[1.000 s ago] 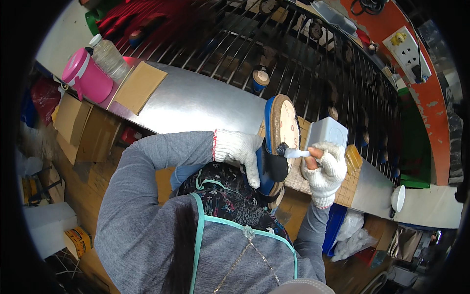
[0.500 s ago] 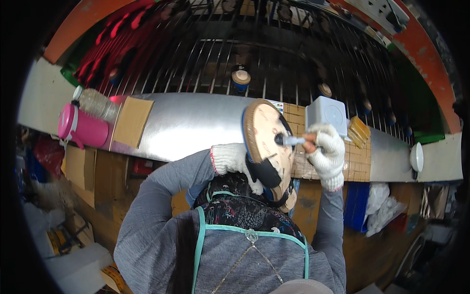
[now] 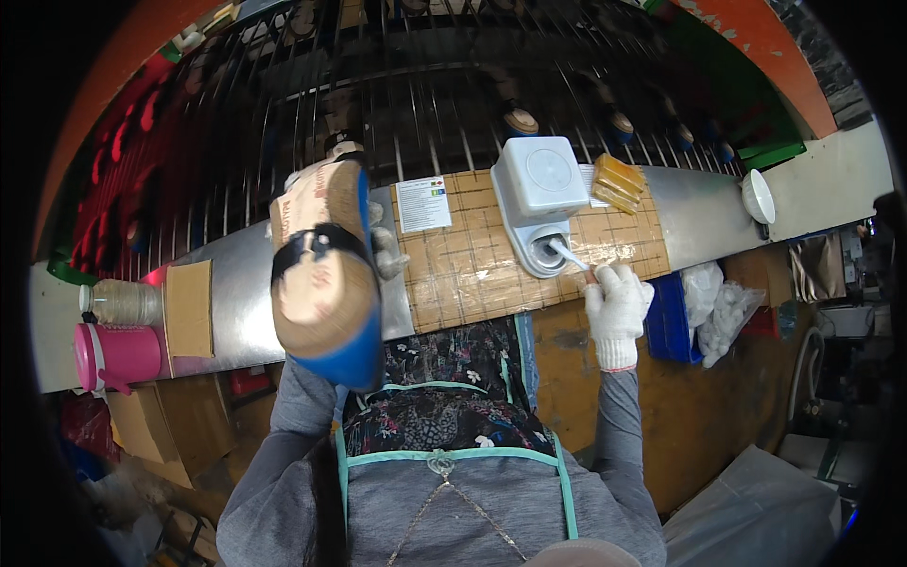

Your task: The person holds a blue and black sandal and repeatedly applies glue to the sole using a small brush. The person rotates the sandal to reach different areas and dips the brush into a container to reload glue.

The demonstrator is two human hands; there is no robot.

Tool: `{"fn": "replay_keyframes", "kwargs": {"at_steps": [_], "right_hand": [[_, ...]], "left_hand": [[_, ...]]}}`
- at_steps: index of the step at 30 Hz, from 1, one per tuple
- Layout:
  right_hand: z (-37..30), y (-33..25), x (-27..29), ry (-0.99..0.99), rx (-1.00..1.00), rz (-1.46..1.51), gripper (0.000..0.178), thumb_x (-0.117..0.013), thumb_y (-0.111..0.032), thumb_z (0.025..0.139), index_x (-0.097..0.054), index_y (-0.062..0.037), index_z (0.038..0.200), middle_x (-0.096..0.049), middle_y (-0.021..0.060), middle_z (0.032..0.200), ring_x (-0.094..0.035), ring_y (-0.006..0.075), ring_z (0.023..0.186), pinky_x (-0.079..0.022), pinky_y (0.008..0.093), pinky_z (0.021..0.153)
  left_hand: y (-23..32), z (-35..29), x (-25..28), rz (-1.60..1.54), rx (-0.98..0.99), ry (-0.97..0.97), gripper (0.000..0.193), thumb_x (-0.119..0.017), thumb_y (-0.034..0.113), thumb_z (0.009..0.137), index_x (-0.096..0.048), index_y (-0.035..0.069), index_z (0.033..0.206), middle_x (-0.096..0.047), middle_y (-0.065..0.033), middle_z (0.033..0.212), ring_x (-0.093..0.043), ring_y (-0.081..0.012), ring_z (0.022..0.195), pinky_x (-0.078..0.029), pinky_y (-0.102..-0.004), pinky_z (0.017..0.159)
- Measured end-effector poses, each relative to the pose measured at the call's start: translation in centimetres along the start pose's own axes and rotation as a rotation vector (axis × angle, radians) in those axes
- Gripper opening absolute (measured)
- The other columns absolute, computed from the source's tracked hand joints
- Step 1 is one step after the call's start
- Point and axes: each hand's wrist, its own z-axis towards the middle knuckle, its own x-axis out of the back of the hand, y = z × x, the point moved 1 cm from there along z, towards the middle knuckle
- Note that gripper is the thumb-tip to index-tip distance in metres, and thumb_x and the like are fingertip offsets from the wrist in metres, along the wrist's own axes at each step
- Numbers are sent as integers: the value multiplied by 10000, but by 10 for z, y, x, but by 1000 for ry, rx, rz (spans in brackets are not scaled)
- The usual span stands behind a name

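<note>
A blue shoe, its pale underside turned up and a black band across it, is held over the left part of the bench and looks blurred. My left hand, in a white knitted glove, grips it from behind; most of that hand is hidden by the shoe. In my gloved right hand is the pale handle of a brush, bare fingertips pinching it. The brush's other end sits inside the round opening of a white dispenser pot, so its tip is hidden.
Behind the bench runs a rack of metal rollers carrying several more shoes. A yellow block and a white bowl stand to the right. At the left are a pink jug, a clear plastic jar and a cardboard piece.
The brush has left the shoe's underside and gone into the pot's opening with my right hand. My left hand has swung the shoe left, away from my lap. The view has shifted too.
</note>
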Motion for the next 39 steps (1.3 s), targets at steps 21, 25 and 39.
{"fn": "replay_keyframes", "kwargs": {"at_steps": [21, 25, 39], "right_hand": [[27, -54, 9, 125, 76, 570, 157, -809, -120, 801, -737, -35, 912, -657, 22, 790, -579, 146, 775, -436, 292, 681], [35, -101, 35, 176, 94, 782, 225, -833, -114, 765, -785, -61, 978, -679, 73, 886, -609, 224, 852, -471, 338, 756], [65, -155, 24, 64, 204, 889, 197, -811, -155, 827, -782, -37, 982, -667, 67, 914, -576, 195, 795, -430, 313, 741]], "left_hand": [[-37, 11, -9, 558, -64, 470, 887, -550, 751, 893, -489, 60, 1445, -657, -118, 1283, -683, -210, 1073, -577, -361, 936], [-43, 19, -20, 648, -4, 401, 945, -576, 776, 858, -479, 40, 1443, -652, -142, 1288, -685, -210, 1088, -585, -361, 940], [-28, 1, -26, 1092, -110, 334, 1059, -654, 759, 821, -444, -104, 1399, -624, -171, 1262, -622, -212, 1167, -516, -345, 1009]]}}
